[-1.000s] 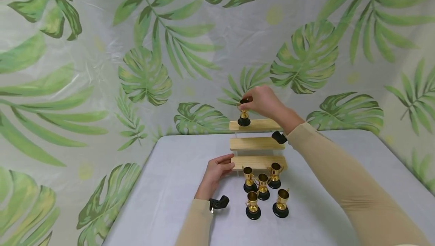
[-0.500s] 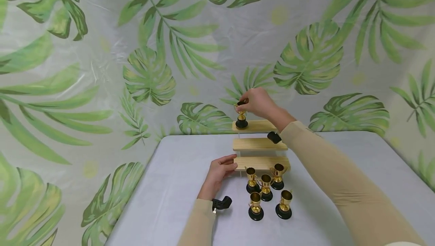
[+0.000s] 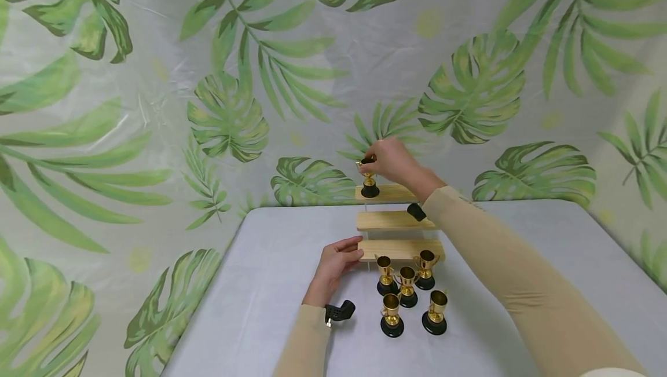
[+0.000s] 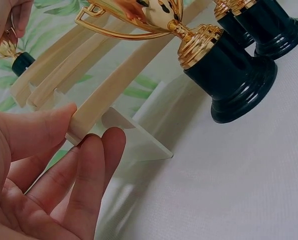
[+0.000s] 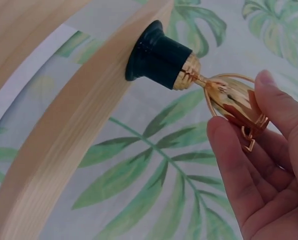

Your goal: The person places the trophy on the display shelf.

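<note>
My right hand [image 3: 392,160] pinches the cup of a small gold trophy [image 5: 234,97] between thumb and fingers. Its black base [image 5: 161,55] sits on the top wooden shelf board, near the left end. At the lowest board [image 3: 401,249], my left hand [image 3: 333,261] pinches the left end between thumb [image 4: 39,130] above and fingers below. Several more gold trophies with black bases stand upright on the table in front of the rack; one trophy [image 4: 224,65] looms close to the left hand in the left wrist view.
The rack has three stepped wooden boards, with the middle board [image 3: 385,221] partly behind the right wrist's camera [image 3: 416,212]. Clear supports [image 4: 134,132] carry them. A white cloth covers the table [image 3: 281,284], and a leaf-patterned sheet [image 3: 312,76] hangs behind.
My right hand has moved slightly left and down with the trophy, bringing its base onto the top board's left end. The left hand keeps its hold on the lowest board.
</note>
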The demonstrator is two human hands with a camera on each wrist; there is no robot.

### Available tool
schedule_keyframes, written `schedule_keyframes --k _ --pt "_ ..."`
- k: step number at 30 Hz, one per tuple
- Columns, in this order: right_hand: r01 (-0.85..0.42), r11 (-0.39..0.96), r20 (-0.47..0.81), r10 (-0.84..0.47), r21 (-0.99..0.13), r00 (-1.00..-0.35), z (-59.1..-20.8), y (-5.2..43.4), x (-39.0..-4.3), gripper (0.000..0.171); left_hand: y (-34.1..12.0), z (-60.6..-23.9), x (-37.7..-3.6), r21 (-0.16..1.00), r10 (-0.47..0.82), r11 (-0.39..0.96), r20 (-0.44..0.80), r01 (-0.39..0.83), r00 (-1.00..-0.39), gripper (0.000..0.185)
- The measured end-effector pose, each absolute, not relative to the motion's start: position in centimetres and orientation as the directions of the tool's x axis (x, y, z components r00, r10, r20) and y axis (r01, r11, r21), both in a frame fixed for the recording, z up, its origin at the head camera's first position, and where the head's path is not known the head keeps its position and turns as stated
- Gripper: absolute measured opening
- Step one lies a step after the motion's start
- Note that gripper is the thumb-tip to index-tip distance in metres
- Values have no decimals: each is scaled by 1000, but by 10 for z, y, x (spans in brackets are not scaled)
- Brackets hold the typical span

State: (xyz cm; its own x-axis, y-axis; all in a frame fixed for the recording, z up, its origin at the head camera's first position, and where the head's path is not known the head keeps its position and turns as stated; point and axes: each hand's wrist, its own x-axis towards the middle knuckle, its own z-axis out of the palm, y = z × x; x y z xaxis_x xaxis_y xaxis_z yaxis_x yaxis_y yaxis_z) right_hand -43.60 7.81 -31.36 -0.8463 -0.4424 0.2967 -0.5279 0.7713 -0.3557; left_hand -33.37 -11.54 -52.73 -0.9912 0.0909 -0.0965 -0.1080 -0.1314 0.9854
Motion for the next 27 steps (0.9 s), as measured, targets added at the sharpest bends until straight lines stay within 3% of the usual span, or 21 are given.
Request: schedule_keyframes --k 20,27 --pt "-531 815 338 -445 -231 -830 -318 74 -430 40 -116 -529 -335 984 90 -136 -100 -112 -991 41" --pt "-502 838 337 -419 -213 -843 -318 74 -427 50 -117 -527 -335 985 99 -132 -97 -110 -990 40"
